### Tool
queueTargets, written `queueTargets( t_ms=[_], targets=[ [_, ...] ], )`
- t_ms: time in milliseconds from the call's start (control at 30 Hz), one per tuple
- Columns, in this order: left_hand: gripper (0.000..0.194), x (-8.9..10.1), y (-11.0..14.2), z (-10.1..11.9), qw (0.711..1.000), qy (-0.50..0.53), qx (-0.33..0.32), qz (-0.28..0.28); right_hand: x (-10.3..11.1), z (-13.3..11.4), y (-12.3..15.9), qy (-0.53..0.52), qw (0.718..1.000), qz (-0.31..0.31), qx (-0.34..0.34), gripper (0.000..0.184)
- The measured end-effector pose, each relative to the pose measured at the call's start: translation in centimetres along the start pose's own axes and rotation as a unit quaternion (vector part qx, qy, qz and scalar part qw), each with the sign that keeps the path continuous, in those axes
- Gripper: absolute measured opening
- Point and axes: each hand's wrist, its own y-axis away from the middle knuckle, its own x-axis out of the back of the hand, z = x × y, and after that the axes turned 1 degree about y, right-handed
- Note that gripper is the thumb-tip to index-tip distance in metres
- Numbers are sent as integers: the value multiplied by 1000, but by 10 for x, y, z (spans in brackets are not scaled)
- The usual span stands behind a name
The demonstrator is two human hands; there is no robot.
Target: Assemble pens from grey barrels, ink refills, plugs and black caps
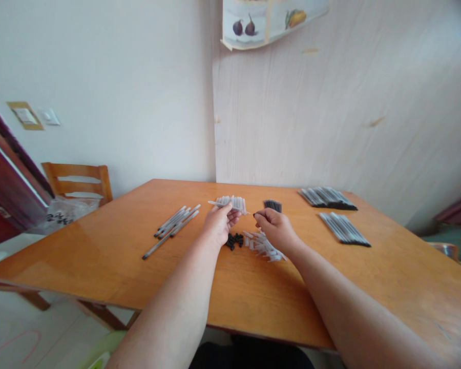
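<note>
I had the left hand [216, 221] gripping a pale tube [215, 204], the right hand [274, 224] beside it pinching a black piece [254, 214]; joining seemed the step, calling for alignment next.

On brown wooden table [115, 246], from small black plugs [236, 240]: white plastic tubes [241, 203] at 12 o'clock, thin dark rods [272, 206] 1, clear plastic caps [267, 247] 3, slim grey pens [176, 220] 10.

The left forearm [182, 287] and right forearm [348, 297], both bare, slanted forward and inward. The left hand [217, 221] was turned partly palm-up, thumb over curled fingers in a light grip. The right hand [275, 225], back uppermost, was pinched at the fingertips, close beside the left, not touching.
</note>
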Motion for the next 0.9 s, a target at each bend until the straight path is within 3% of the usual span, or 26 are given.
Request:
queueTargets(
  t_ms=[167, 300, 500, 700, 900],
  targets=[
    [10, 3, -6, 4, 999, 27, -3, 25, -1, 3, 0, 38, 999, -8, 16, 25],
    [15, 5, -8, 6, 999, 35, -10, 35, -4, -5, 7, 97, 989, -85, 74, 17],
    [11, 5, -8, 7, 999, 35, -15, 39, -10, -20, 20, 191, 950, -173, 175, 14],
    [8, 1, -4, 10, 999, 14, -15, 32, -14, -18, 21, 237, 934, -182, 194, 16],
    [10, 0, -2, 10, 999, 18, -20, 26, -16, -17, 21, 242, 936, -177, 183, 19]
  ],
)
